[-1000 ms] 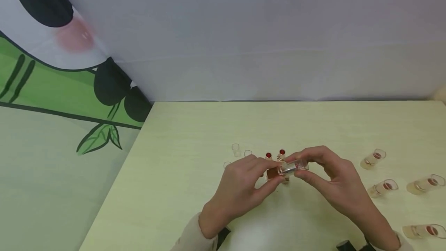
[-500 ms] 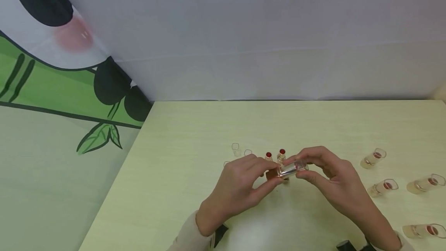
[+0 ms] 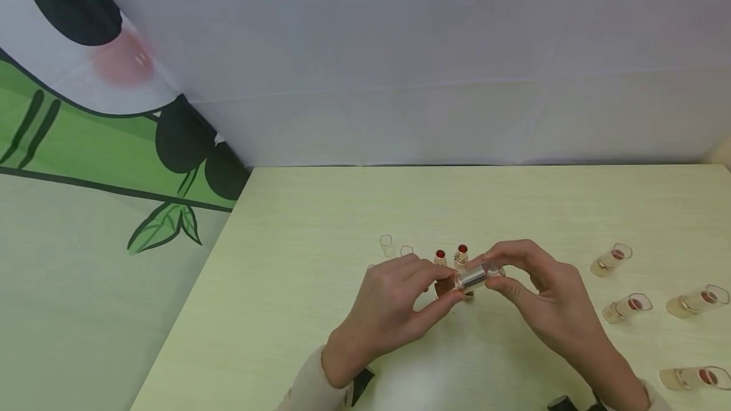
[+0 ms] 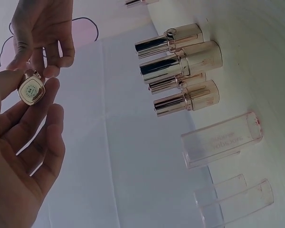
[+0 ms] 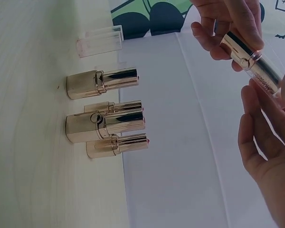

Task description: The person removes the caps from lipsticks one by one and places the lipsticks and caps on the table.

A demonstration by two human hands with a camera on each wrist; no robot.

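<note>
Evidently the person is at the capping stage, with one gold lipstick tube with a shiny metallic barrel (image 3: 471,279) held tilted in mid-air over the pale wood-grain desk (image 3: 320,208). A clear, square-sided plastic cap (image 3: 493,269) surrounds its barrel. The left hand (image 3: 385,306) pinches the gold base between thumb and fingers, its other fingers loosely bent; the right hand (image 3: 554,300) grips the cap near its far end, thumb and fingertips closed on it with no slack. Both hands are occupied, and neither touches the desk.

I take the step to be pushing the cap on rather than drawing it off, though one look alone can't prove the direction. Nor can I tell whether it is fully seated at the collar.

If I read it right, the next move calls for a straight press along the tube, keeping both parts in line, then letting go with one hand and setting the tube upright by the four capped lipsticks (image 3: 627,307) on the right side of the desk. More work seems to remain: four uncapped gold lipsticks (image 4: 187,62) stand close together below the hands, with loose clear caps (image 4: 223,140) just beside them, toward the left.
</note>
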